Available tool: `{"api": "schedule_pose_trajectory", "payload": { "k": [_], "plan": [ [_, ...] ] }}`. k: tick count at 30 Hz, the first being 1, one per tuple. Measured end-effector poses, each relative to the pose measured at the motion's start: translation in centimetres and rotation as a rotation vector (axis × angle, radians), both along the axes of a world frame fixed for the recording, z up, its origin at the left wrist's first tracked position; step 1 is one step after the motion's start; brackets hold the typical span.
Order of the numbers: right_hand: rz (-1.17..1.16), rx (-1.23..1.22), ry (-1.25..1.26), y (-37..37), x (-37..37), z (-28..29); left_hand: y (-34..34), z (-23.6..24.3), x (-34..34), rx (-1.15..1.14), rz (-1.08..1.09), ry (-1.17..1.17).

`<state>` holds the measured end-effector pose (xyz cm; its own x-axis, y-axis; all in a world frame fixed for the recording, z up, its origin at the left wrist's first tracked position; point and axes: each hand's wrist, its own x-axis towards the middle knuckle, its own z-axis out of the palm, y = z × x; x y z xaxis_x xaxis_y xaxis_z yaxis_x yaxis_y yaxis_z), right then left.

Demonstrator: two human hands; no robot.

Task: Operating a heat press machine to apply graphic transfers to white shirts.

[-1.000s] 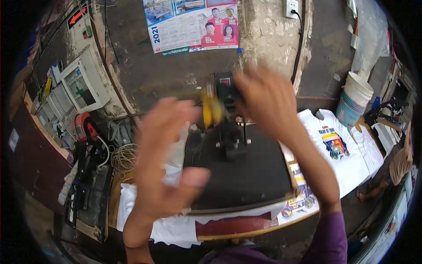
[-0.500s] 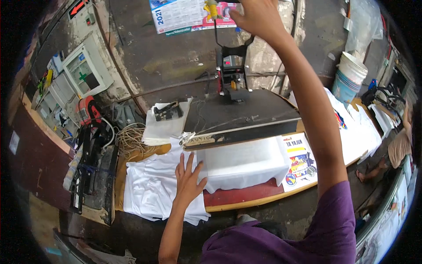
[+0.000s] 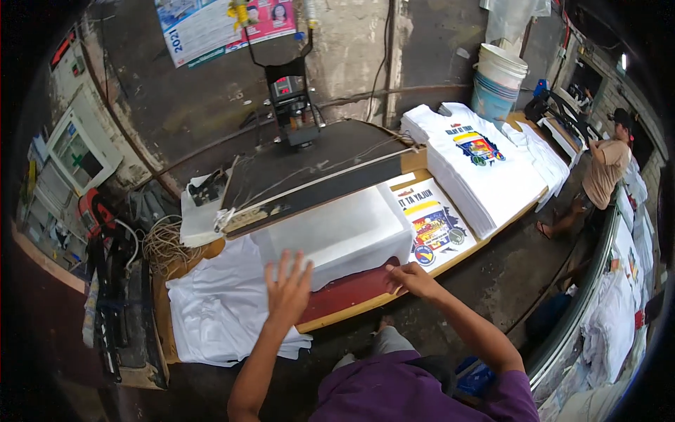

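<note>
Showing the left hand (image 3: 287,290) with fingers splayed at the near-left corner of the white cloth (image 3: 330,228), draped by the front edge of the table (image 3: 351,311). Showing also the right hand (image 3: 416,280), curled near the cloth's near-right corner, with grip impossible to tell.

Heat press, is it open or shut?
Open: the yellow grip is up and the black upper plate sits raised, white cloth showing in front.

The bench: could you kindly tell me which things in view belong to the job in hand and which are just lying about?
Likely part of the job:
black press
white cloth beneath it
white garments at left
printed sheet
stacked printed shirts

Seemingly just about:
coiled cord
stacked buckets
wall calendar
</note>
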<state>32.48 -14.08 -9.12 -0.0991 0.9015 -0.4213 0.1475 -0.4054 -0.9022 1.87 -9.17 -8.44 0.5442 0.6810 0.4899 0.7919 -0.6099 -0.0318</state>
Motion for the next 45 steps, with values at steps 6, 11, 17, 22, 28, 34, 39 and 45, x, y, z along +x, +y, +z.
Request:
{"api": "schedule_pose_trajectory", "payload": {
  "k": [6,11,17,22,28,34,39,45],
  "plan": [
    [0.2,-0.038,0.091,1.3,0.5,-0.2,-0.3,-2.3,-3.1,0.168,-0.041,0.071],
    [0.209,-0.317,0.397,3.5,1.9,-0.1,-5.0,-0.9,6.3,0.111,-0.146,-0.079],
    [0.439,-0.199,0.25,3.9,8.9,-1.8,-3.5,-5.0,5.0,-0.112,0.403,-0.768],
    [0.447,-0.265,0.299,4.6,12.4,-4.4,-3.3,-7.0,4.2,-0.285,0.726,-1.531],
    [0.547,-0.217,0.277,4.5,10.4,-4.7,-0.2,-4.4,5.2,-0.416,0.9,-1.903],
    [0.541,-0.165,0.287,3.8,6.4,-3.3,-1.5,-5.6,4.2,-0.596,0.676,-2.009],
    [-0.03,-0.289,0.809,3.1,2.0,-1.3,-9.6,-1.7,12.1,-1.193,0.293,-1.996],
    [-0.439,0.147,0.47,4.7,13.1,-3.1,-12.7,-3.1,10.7,-1.598,0.094,-1.578]
  ]
}}
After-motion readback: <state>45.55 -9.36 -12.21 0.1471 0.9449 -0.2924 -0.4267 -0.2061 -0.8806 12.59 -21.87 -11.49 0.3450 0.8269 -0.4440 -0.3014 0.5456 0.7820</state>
